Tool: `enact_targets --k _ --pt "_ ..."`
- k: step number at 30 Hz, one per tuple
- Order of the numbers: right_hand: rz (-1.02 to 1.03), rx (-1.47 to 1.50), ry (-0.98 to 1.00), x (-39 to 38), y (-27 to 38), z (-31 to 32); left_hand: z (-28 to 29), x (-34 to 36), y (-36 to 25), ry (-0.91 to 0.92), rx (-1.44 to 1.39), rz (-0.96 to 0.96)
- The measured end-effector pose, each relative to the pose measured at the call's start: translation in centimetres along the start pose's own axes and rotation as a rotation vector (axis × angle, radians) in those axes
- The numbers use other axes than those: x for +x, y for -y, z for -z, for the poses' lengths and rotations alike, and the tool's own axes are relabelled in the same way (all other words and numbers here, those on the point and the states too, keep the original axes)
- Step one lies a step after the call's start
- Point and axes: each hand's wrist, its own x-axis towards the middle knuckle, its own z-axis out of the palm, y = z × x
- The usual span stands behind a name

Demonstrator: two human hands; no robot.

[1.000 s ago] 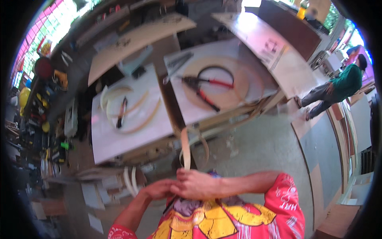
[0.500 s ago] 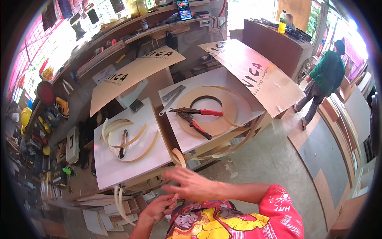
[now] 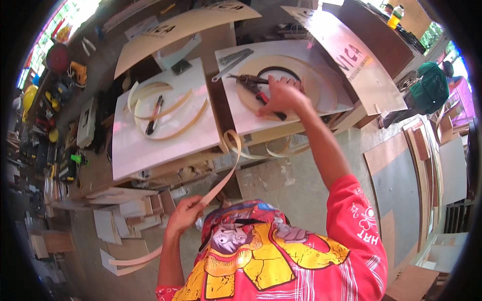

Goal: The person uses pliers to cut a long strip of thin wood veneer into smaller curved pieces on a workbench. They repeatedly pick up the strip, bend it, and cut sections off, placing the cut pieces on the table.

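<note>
My left hand (image 3: 185, 214) is closed on a long, thin strip of pale edge banding (image 3: 220, 181). One end of the strip curls up by the gap between the two white panels; the other hangs in a bend at lower left. My right hand (image 3: 285, 96) reaches over the right white panel (image 3: 228, 113), its fingers and thumb round the handles of red-and-black tin snips (image 3: 246, 79). Those lie across a wide roll of edge banding (image 3: 311, 83). Some of the handles is hidden under my hand.
A black utility knife (image 3: 154, 115) and loose curled strips (image 3: 182, 131) rest on the left white panel (image 3: 135, 158). A metal tool (image 3: 233, 63) lies beside the roll. Large laminate sheets (image 3: 369, 75) stand behind. Offcuts (image 3: 120, 220) are stacked below. A person in green (image 3: 429, 90) is at right.
My right hand has left the strip near my left hand and moved up and right onto the tin snips. My left hand keeps the strip, now stretched out further. The view has tilted downward.
</note>
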Motion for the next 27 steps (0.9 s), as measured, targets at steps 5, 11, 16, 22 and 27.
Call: enact_targets --k 5,11,16,22,27 --pt "0.005 0.039 0.022 1.3 0.8 1.4 -0.2 -1.4 -1.7 -0.091 0.105 -0.095" --pt "0.115 0.213 -0.203 -5.3 3.5 2.1 -0.4 -1.1 -3.3 -0.135 0.131 -0.204" --pt "0.200 0.910 0.290 -19.7 5.5 1.2 0.4 0.1 -3.1 -0.103 -0.072 -0.146" --pt "0.098 1.021 0.587 -27.2 4.9 -7.8 -1.4 2.0 -3.0 -0.092 -0.167 -0.179" --pt "0.006 1.004 0.629 -28.0 5.0 -9.2 -3.5 2.7 -2.7 -0.118 -0.274 -0.181"
